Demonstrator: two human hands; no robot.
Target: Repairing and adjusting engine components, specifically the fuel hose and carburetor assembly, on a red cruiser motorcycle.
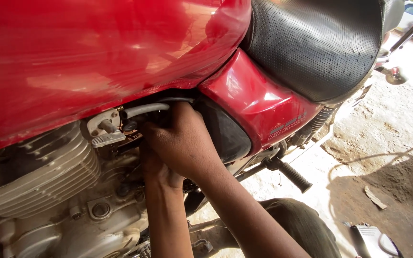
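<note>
Both hands, right hand [180,138] over left hand [155,165], reach under the red tank [72,62] beside the hose [144,110], grip hidden.

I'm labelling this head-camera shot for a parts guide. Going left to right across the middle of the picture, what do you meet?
Finned engine cylinder → metal fuel tap lever → grey hose → right hand → red side panel → black rubber footpeg → scrap on the dirt ground.
</note>
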